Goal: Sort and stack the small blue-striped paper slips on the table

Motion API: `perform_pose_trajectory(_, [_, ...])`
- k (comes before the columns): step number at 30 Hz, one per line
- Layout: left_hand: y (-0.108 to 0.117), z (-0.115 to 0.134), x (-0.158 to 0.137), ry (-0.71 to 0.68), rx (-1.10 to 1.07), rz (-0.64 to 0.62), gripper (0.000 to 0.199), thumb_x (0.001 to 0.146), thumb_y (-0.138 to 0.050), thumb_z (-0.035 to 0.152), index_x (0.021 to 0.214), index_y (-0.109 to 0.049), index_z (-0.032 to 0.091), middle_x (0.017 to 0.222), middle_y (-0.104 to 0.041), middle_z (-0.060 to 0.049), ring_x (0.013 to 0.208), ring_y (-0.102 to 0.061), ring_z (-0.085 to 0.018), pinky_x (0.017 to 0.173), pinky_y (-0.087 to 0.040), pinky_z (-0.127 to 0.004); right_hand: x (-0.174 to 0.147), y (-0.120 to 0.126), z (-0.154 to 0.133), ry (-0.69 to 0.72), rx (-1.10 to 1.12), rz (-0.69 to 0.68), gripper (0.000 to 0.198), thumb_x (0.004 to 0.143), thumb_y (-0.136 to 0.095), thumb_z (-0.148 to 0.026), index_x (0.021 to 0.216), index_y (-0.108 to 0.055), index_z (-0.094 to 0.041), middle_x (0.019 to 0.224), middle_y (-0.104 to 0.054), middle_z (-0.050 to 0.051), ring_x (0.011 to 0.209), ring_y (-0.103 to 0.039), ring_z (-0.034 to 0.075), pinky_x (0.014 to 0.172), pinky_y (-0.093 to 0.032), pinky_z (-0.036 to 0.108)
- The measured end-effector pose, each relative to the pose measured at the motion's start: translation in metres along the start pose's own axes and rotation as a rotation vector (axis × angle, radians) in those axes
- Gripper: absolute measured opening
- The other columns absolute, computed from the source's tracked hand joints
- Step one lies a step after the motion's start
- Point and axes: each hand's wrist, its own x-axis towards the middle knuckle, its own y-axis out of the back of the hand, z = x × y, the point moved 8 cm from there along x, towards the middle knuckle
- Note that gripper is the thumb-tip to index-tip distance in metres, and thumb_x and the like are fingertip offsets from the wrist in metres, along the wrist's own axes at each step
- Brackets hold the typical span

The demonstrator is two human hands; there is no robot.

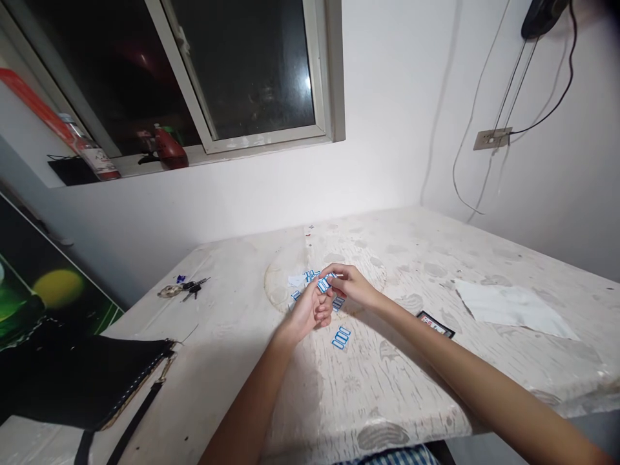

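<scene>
Well, closest to the person, a checked cloth [402,456] shows past the edge of the table [232,349], below the grip. Just on the near side of the hands, a loose card [341,338] with blue outlines lies by itself. Then comes the grip: the right hand [351,283] pinches a blue-marked card [323,284] between thumb and forefinger, while the left hand [310,310], fingers curled, meets its left edge; whether those fingertips really clamp it, I can't tell. That card is up off the table. Another piece [338,303] peeks out just under the right hand, and a cluster of cards [310,276] lies right behind the grip, partly hidden.

To my eye, trouble would come from how thin the pieces look and how close they lie: a slack pinch could drop the card among its likes, and hands pulling unevenly could bend it. A dragging right forearm [450,361] might push the dark-framed item [436,325] beside it askew. Off to the grip's right lies a white sheet [516,309]; well to its left, some keys [194,287]. Farthest out, beyond the grip and to its left, a bottle [99,156] stands on the sill [206,157] beneath a dark window [247,64].
</scene>
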Motion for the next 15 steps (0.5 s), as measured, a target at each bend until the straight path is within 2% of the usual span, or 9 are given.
perform_pose_trajectory(7, [0.0020,-0.0011,0.0024,0.000,0.027,0.022,0.036,0.083,-0.029,0.048,0.071,-0.043,0.017,0.047,-0.027,0.007,0.034,-0.022,-0.006,0.035,-0.028,-0.019,-0.0006,-0.0018,0.0054,0.014,-0.024,0.010,0.016,0.073,-0.049,-0.022,0.086,-0.055,-0.015,0.054,-0.050,-0.004,0.047,-0.046,0.009,0.045,-0.032,0.020])
perform_pose_trajectory(10, [0.0000,-0.0001,0.0005,0.016,0.106,0.027,0.042,0.082,-0.025,0.051,0.072,-0.044,0.015,0.047,-0.039,0.003,0.035,-0.036,-0.009,0.038,-0.037,-0.023,0.0006,-0.0005,0.0063,0.014,-0.023,-0.013,0.013,0.072,-0.048,-0.021,0.083,-0.053,-0.015,0.058,-0.049,-0.004,0.048,-0.047,0.009,0.046,-0.035,0.021])
perform_pose_trajectory(12, [-0.0031,0.0002,-0.0015,0.023,0.137,0.022,0.044,0.081,-0.027,0.054,0.076,-0.046,0.014,0.056,-0.051,-0.003,0.043,-0.049,-0.014,0.045,-0.045,-0.030,0.0012,-0.0002,0.0047,0.037,-0.052,-0.057,0.013,0.073,-0.047,-0.020,0.083,-0.052,-0.016,0.066,-0.050,-0.003,0.049,-0.046,0.008,0.048,-0.037,0.022])
perform_pose_trajectory(15, [-0.0043,0.0011,-0.0023,-0.019,0.171,0.053,0.029,0.078,-0.043,0.042,0.083,-0.045,0.014,0.070,-0.058,-0.007,0.056,-0.058,-0.018,0.053,-0.050,-0.038,-0.0015,-0.0031,0.0009,0.082,-0.190,-0.135,0.020,0.074,-0.042,-0.015,0.094,-0.049,-0.018,0.069,-0.050,-0.003,0.050,-0.046,0.008,0.050,-0.038,0.022])
